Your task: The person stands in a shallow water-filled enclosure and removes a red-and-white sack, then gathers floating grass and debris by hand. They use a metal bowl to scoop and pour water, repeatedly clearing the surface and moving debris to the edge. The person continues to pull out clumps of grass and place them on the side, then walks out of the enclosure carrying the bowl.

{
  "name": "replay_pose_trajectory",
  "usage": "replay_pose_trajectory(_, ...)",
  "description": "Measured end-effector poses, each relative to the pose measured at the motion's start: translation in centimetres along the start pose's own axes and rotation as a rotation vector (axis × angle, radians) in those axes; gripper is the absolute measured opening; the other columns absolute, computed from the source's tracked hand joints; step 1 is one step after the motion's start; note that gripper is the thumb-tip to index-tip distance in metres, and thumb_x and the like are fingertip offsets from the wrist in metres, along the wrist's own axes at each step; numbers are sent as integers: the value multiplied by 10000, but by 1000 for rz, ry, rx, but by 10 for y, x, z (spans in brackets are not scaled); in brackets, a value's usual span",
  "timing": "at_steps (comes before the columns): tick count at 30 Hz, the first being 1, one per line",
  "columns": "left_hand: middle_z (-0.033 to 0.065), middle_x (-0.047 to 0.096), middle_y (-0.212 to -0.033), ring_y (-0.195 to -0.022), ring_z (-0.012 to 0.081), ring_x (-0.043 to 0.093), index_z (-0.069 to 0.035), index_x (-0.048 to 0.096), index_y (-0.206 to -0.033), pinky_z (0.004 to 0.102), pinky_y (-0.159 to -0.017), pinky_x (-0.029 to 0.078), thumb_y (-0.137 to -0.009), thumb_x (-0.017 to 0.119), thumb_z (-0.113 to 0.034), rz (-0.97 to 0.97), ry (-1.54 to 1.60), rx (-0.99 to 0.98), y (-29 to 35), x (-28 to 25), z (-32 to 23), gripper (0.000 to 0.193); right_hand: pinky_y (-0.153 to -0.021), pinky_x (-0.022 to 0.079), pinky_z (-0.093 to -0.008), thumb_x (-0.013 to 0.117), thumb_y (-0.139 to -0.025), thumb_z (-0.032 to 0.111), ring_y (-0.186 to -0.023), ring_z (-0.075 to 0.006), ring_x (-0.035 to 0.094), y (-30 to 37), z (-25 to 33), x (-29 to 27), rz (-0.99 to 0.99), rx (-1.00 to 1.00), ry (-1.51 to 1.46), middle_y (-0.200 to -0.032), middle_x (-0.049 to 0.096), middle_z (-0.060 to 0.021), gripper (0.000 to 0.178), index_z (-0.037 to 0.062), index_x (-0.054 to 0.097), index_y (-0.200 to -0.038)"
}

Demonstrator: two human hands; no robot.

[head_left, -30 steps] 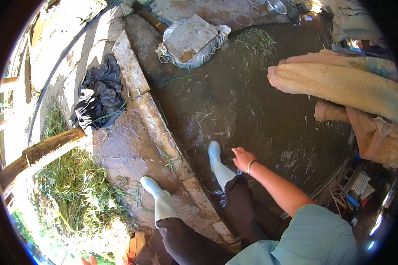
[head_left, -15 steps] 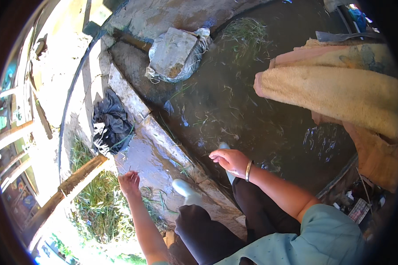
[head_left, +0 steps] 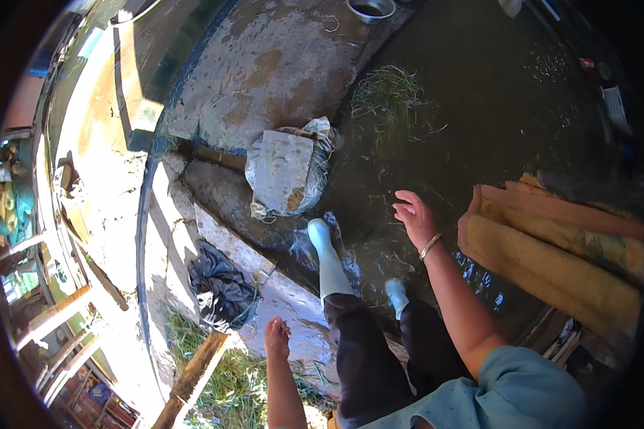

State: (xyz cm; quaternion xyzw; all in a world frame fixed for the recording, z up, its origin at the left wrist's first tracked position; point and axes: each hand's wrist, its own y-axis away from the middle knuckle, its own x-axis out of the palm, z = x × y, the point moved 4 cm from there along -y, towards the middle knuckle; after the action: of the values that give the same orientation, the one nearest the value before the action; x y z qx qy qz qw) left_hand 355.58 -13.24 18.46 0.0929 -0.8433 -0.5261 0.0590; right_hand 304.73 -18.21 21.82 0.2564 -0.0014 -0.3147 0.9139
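Observation:
My left hand (head_left: pixel 277 339) hangs over the grassy concrete edge with its fingers loosely curled but apart, and nothing shows in it. Nearest to it lies a crumpled black plastic sheet (head_left: pixel 220 284), just up and left. Farther right, my right hand (head_left: pixel 416 218) is held out above murky water with its fingers apart and empty; a bangle (head_left: pixel 430 247) circles that wrist. Both of my feet wear pale rubber boots. The left boot (head_left: pixel 325 254) stands at the water beside the concrete ledge, and the right boot (head_left: pixel 396 292) is in the water.
A concrete block on a whitish sack (head_left: pixel 283 171) sits ahead of my left boot. Cut grass (head_left: pixel 388 100) floats beyond. Tan cloths (head_left: pixel 544 250) hang at the right. A wooden pole (head_left: pixel 193 375) lies at lower left, and a metal basin (head_left: pixel 371 10) stands at the far top.
I have stepped forward, my left boot moving off the ledge to the water beside the sack. My right hand has swung forward and right. The black sheet and cloths now appear lower in view.

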Motion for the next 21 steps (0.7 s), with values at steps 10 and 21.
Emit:
replay_pose_trajectory(10, 39, 599, -767, -673, 153, 596, -4, 606, -1033, 276, -656, 522, -904, 575, -91, 29, -245, -106, -70, 15, -180, 159, -968, 426, -384, 644, -851, 198, -1162, -310, 504, -112, 3, -80, -367, 151, 702, -1256, 498, -155, 365, 50, 537, -1167)
replay_pose_trajectory(21, -28, 524, -725, -624, 78, 489, -79, 592, -916, 224, -562, 394, -952, 546, -348, 259, -621, 235, -181, 387, -521, 275, -819, 497, -371, 595, -854, 293, -899, -284, 654, -109, -55, -91, 109, 755, 798, -943, 688, -125, 243, 85, 673, -951)
